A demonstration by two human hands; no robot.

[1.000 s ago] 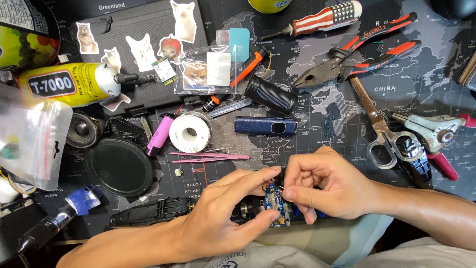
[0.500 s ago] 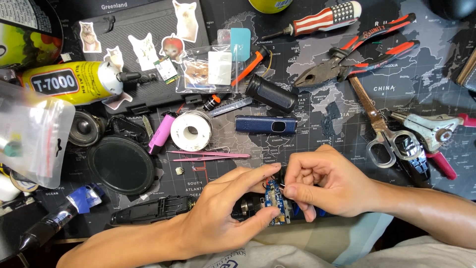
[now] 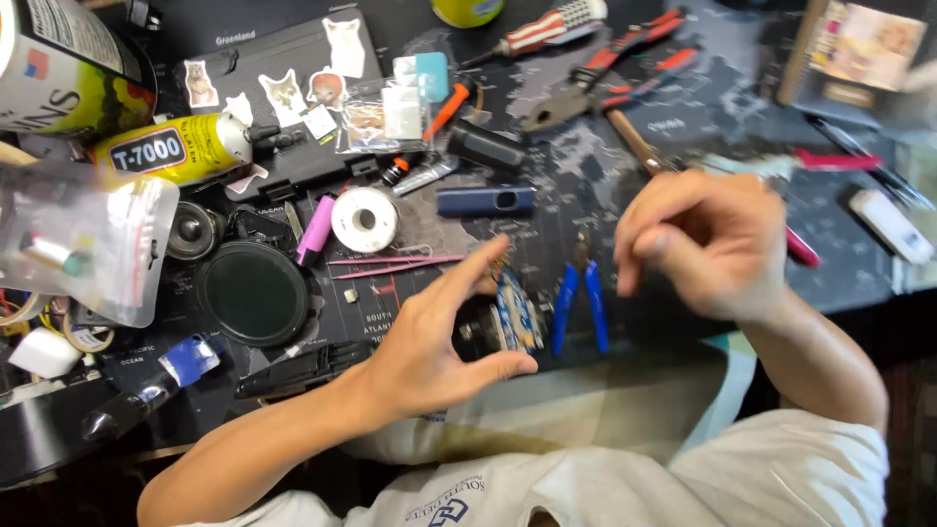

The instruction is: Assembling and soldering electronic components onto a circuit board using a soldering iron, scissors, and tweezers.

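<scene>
Cluttered tabletop (image 3: 683, 166): small board (image 3: 515, 310) being pinched by left hand (image 3: 439, 337); right hand (image 3: 708, 244) lifted, loosely curled, seemingly empty; blue cutters (image 3: 578, 303) nearest.

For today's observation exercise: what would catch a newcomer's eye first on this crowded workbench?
Two bare hands near the front edge: the left hand steadies a small blue circuit board, while the right hand hangs blurred above the mat. Blue-handled small pliers lie between them, and a yellow glue tube stands out far left.
</scene>
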